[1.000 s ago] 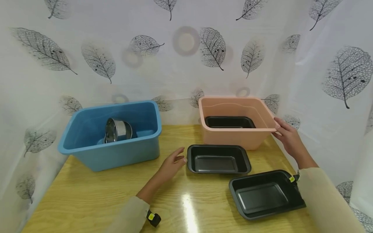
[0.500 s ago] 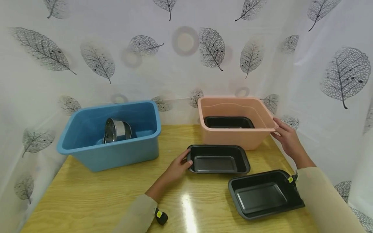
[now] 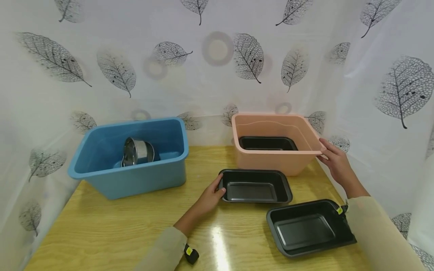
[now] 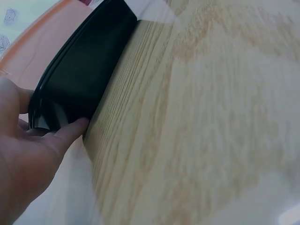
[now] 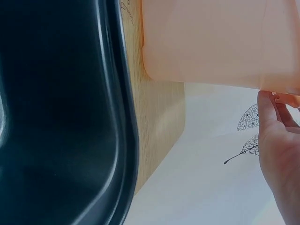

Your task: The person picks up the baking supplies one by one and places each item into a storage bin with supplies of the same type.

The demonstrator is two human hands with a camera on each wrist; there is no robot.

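In the head view my left hand (image 3: 208,197) holds the left end of a black loaf pan (image 3: 252,192) on the table. The left wrist view shows the thumb pressed to the end wall of that loaf pan (image 4: 77,77) and the fingers at its rim. At the right, my right hand (image 3: 335,162) grips the front right rim corner of a pink plastic bin (image 3: 271,160). Seen from the right wrist, the hand (image 5: 281,145) has its fingers curled under the lip of the pink bin (image 5: 206,42). Inside this bin lies another black loaf pan (image 3: 268,143).
Nearer the right sleeve (image 3: 379,229) lies a larger black baking pan (image 3: 306,227), partly covered by it. A blue plastic bin (image 3: 135,178) at the left holds round metal tins (image 3: 137,150). Behind the wooden table (image 3: 112,226) hangs a leaf-print curtain (image 3: 217,86).
My left hand has moved right from beside the loaf pan and has taken hold of its left end. The right hand stays on the pink bin's rim.
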